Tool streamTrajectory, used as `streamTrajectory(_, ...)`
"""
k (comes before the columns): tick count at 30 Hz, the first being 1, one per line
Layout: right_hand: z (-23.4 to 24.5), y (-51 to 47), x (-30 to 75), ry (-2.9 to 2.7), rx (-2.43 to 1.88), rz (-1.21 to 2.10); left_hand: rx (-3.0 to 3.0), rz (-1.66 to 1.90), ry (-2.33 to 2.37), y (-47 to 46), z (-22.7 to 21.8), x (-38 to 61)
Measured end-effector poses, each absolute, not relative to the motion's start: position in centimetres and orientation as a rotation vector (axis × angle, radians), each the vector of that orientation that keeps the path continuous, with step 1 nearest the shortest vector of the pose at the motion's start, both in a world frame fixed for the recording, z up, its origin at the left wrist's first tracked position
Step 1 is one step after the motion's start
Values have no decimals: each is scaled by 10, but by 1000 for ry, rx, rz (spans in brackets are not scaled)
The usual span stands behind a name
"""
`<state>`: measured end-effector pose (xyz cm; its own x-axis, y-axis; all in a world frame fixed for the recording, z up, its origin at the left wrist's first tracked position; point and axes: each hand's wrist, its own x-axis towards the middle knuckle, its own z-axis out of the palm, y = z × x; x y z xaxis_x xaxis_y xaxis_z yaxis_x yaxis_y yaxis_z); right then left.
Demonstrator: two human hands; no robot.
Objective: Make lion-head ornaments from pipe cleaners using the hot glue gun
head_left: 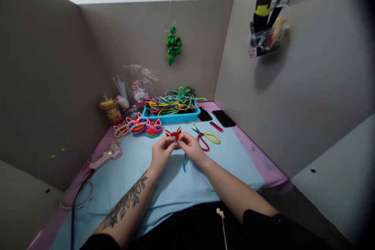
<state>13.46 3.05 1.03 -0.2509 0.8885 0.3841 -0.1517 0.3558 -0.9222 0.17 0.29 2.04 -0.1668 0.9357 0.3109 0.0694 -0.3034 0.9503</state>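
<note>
Both hands meet over the light blue mat [131, 172]. My left hand [161, 153] and my right hand [191, 147] are closed, pinching a small red pipe-cleaner figure [174, 134] with two pointed yellow-edged ears. A blue pipe cleaner [184, 162] hangs down from the figure between my wrists. Scissors [206, 138] with one red and one yellow handle lie just right of my right hand.
Three finished colourful pipe-cleaner heads [137, 125] sit behind my left hand. A blue tray [172, 117] holds several loose pipe cleaners. A pink glue gun [105, 155] lies left, its cord trailing forward. Two phones [223, 118] lie right. Grey partition walls enclose the desk.
</note>
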Motion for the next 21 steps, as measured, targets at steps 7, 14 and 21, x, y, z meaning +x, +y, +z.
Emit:
streamTrajectory(7, 12, 31, 135, -1485, -715, 1136, 1212, 1505, 1101, 7, 21, 0)
streamTrajectory(14, 8, 35, 136, -1423, -711, 1244, 1025, 1477, 993, 13, 12, -1)
streamTrajectory(21, 7, 37, 135, -1324, -647, 1337, 882, 1422, 928, 13, 16, 0)
